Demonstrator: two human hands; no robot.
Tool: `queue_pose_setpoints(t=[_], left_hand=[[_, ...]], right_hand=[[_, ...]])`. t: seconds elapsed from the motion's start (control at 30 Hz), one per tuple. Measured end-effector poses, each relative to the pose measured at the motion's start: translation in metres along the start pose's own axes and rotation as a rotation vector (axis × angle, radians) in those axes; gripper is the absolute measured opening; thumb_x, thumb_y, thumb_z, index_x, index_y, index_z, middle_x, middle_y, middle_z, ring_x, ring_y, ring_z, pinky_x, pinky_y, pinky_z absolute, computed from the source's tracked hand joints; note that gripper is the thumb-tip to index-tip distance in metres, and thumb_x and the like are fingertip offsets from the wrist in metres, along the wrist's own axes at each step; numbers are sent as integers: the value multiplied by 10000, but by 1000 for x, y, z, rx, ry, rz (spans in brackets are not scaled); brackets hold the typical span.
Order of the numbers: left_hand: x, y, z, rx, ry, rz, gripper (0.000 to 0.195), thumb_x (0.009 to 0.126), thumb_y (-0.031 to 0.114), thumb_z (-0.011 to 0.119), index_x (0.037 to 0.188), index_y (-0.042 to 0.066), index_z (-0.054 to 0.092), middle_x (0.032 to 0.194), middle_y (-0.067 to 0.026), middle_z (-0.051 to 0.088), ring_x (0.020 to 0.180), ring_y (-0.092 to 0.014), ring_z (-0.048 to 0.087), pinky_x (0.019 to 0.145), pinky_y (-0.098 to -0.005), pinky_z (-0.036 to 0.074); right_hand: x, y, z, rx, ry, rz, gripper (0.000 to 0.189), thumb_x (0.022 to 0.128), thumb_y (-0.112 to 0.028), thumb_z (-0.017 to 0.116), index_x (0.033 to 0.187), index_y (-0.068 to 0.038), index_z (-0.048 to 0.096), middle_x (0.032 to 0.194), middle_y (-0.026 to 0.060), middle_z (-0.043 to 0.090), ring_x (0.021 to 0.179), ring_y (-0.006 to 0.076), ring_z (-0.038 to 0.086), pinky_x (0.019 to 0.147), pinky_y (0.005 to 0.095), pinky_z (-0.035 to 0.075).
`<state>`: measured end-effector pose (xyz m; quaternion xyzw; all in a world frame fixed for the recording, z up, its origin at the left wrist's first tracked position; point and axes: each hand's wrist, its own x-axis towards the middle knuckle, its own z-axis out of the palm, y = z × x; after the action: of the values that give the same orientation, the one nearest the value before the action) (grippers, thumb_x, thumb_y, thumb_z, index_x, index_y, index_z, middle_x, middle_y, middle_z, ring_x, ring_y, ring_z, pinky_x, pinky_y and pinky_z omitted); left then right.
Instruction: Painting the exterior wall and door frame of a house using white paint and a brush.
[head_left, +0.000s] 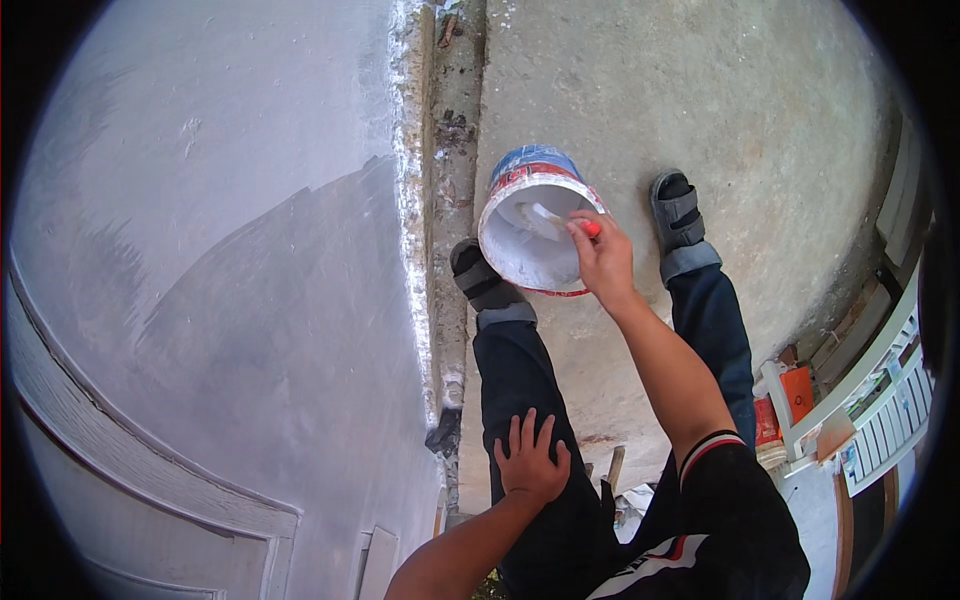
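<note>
My right hand (606, 256) grips the red handle of a paintbrush (553, 219). The brush's pale, paint-coated bristles reach into the mouth of a plastic paint bucket (534, 276). White paint coats the bucket's inner wall, and its outside is blue and red with smears of paint. How much paint lies at the bottom I cannot tell. My left hand (531, 461) rests with fingers spread on my left thigh, holding nothing. To the left, a wall (285, 315) shows a lighter painted area above a darker grey patch with brushed edges.
A narrow, dirty gutter (454, 172) runs along the wall's white-splashed base. My sandalled feet stand either side of the bucket on the concrete floor (600, 97). A white slatted rack (892, 420) and a red bucket (766, 424) are at the right. A moulded frame (150, 435) curves at lower left.
</note>
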<state>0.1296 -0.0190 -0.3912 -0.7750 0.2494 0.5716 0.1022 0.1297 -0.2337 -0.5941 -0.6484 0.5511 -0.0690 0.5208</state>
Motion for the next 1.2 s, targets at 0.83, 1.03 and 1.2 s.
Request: queue_pose_setpoints(t=[0.83,1.03,1.2], left_hand=[[3,-7,-24,46,3,39,457,833,334,487,1266,189,481,1406,-83,335,1301,-303,299,998,-572,230],[3,-8,-26,72,8,36,441,837,348,486,1237,160,496,1391,-90,342,1306,-289,291,998,-577,232],[4,-6,-35,137,-118,27,466,856,360,443,1286,182,457,1423,-80,302,1314,-286,276,1000,-585,231]], right_hand=[[-22,-122,-9,1074,95,198,230,918,-151,516,1032,47,546,977,128,577,832,202,619,692,348,575],[-3,-209,37,1560,-188,201,277,917,-186,521,1056,53,513,986,152,571,866,246,626,710,384,577],[22,-222,80,1682,-247,184,283,937,-199,472,1099,33,469,962,182,602,857,279,643,744,393,570]])
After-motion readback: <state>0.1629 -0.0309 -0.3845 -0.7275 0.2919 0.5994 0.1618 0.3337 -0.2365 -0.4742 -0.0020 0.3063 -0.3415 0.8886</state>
